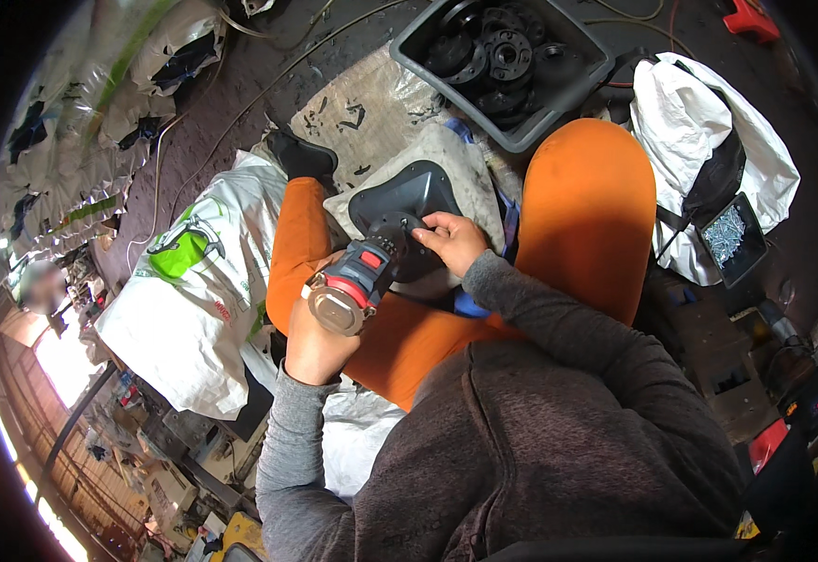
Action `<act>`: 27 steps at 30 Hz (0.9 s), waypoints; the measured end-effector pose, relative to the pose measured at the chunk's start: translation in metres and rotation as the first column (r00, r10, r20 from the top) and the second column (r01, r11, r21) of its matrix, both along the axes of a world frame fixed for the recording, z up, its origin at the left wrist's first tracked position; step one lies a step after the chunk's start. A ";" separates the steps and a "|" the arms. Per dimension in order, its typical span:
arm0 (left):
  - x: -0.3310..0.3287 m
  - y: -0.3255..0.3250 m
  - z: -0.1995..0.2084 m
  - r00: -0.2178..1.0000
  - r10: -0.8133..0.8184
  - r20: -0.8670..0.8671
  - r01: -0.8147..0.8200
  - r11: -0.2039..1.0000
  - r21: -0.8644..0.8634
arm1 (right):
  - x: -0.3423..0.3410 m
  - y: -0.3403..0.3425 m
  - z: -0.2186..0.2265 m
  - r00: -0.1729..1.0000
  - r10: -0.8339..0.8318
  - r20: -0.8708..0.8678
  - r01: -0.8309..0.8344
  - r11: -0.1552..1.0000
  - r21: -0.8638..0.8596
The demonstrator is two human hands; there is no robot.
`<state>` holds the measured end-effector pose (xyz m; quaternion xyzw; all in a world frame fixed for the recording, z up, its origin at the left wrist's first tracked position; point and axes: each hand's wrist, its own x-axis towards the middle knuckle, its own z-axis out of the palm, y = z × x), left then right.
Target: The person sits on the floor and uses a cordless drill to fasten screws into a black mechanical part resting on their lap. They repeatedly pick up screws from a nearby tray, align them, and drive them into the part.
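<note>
My left hand (pixel 318 342) is wrapped round a black and red cordless drill driver (pixel 356 279), its nose pointing away from me onto a black plastic part (pixel 416 189). That part has a broad, rounded square base and lies on a pale, dirty cushion (pixel 348 208) between my legs. A round flange on it is partly covered by the drill. My right hand (pixel 458 245) is closed beside the drill's tip, thumb and forefinger pinched at the flange. What they hold, if anything, is too small to make out.
A grey tub (pixel 521 140) of round black flanged parts stands ahead. At right, a black tray (pixel 749 255) of small silver screws sits by a white sack (pixel 681 108). Another white sack (pixel 184 328) lies at left, with a green-marked item on it. Cables cross the floor.
</note>
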<state>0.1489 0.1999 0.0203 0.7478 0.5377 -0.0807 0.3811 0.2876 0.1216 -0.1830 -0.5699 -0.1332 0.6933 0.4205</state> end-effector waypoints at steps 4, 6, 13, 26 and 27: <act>-0.001 0.003 -0.005 1.000 0.009 -0.025 -0.011 0.998 -0.069 | 0.000 0.000 -0.001 1.000 -0.013 -0.023 0.014 1.000 0.028; -0.005 0.004 -0.009 1.000 0.018 -0.010 -0.019 0.997 -0.070 | 0.002 0.000 -0.003 1.000 0.013 0.015 -0.014 0.999 0.037; -0.011 -0.024 -0.001 0.990 -0.091 0.111 0.066 0.975 0.213 | 0.002 0.002 -0.022 0.963 0.163 0.214 -0.183 0.980 0.079; -0.131 -0.205 -0.028 0.952 0.124 0.281 -0.163 0.980 0.119 | 0.039 0.010 0.061 0.965 0.043 -0.260 0.032 0.960 0.277; -0.134 -0.198 -0.029 0.811 0.377 0.446 -0.437 0.899 0.034 | 0.027 0.011 0.091 0.955 0.116 -0.272 -0.022 0.945 0.325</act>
